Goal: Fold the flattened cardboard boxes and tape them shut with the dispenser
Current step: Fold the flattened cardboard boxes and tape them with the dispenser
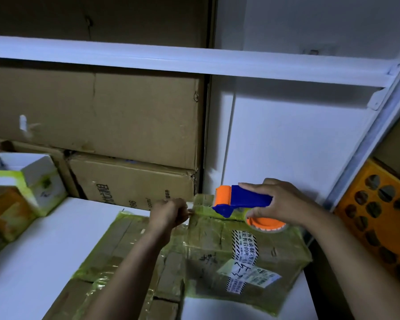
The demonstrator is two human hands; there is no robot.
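Blue-and-orange tape dispenser (pixel 243 203) is gripped in the right hand (pixel 284 204), over the far edge of the cardboard box (pixel 217 245) on the white table (pixel 44 239). The left hand (pixel 169 214), fingers curled, pinches a thin strip (pixel 190 211) there.

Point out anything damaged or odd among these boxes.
The flattened brown cardboard box on the white table looks heavily reused. It is covered in old yellowish tape, stuck-on labels and scribbles. Behind it, the stacked brown cartons are torn and crushed along their right edges. Nothing looks spilled.
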